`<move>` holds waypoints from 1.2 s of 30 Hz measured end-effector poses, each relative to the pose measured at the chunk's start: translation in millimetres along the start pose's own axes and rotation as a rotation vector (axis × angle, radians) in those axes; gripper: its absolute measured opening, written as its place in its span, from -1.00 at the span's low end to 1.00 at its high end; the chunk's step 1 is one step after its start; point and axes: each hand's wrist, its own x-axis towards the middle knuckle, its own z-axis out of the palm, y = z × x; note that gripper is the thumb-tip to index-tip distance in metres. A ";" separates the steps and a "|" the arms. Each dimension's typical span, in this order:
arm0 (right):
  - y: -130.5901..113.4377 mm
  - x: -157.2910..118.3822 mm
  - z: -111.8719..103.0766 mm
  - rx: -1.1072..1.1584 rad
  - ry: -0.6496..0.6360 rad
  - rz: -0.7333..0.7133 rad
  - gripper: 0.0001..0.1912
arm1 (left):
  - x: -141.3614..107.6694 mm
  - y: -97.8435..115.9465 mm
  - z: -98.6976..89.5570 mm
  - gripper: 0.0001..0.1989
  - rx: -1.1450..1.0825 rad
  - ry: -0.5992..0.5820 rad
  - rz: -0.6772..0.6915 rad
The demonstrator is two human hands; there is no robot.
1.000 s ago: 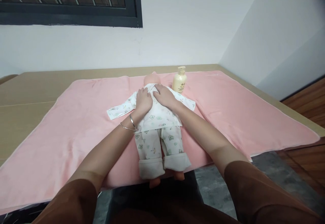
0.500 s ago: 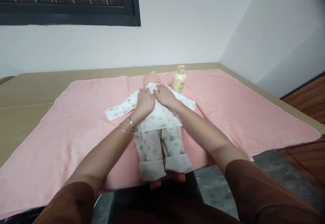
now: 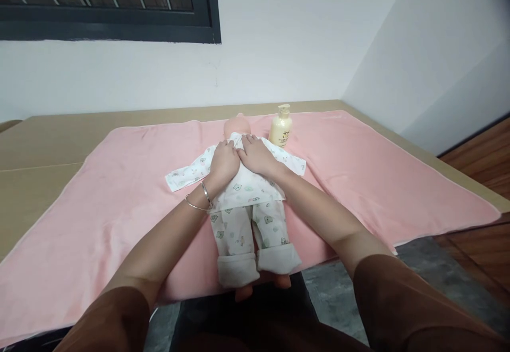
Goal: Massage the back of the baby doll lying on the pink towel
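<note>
A baby doll [image 3: 236, 125] lies on a pink blanket, its head toward the wall and its feet at the near edge. It wears a white printed top [image 3: 249, 187] with the sleeves spread wide and matching trousers [image 3: 235, 229] with thick rolled cuffs. My left hand [image 3: 225, 163] rests on the left side of the doll's chest, fingers laid over the cloth. Flat on the other side of the chest lies my right hand [image 3: 255, 155], its thumb close to the left hand. Both palms cover part of the top; neither hand grasps anything.
The pink blanket [image 3: 131, 203] covers much of the tan table [image 3: 48, 139] and hangs over its near edge. Beyond the doll's right-hand sleeve stands a cream pump bottle [image 3: 281, 126]. A white wall [image 3: 279, 49] with a barred window [image 3: 119, 22] rises behind.
My two hands have drawn slightly closer together on the doll's chest, the right one shifting a little left. The doll and bottle stay in place.
</note>
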 end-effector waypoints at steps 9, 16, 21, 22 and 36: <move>-8.1 -3.4 -1.3 0.022 0.018 -0.039 -0.47 | 11.4 -20.5 2.4 -0.57 -0.134 -0.014 0.012; 8.0 11.3 14.1 0.072 0.073 0.025 -0.40 | 9.8 -17.1 6.7 -0.52 -0.107 -0.003 -0.001; 16.6 9.7 2.2 0.051 -0.022 -0.083 -0.36 | 1.0 -8.5 5.4 -0.49 -0.030 -0.001 -0.038; 16.7 8.6 -0.3 0.043 -0.033 -0.100 -0.36 | -0.2 -7.8 5.2 -0.48 -0.018 0.001 -0.046; 8.6 9.9 -8.1 0.077 -0.029 0.002 -0.51 | -4.0 2.3 4.6 -0.50 -0.073 -0.035 -0.015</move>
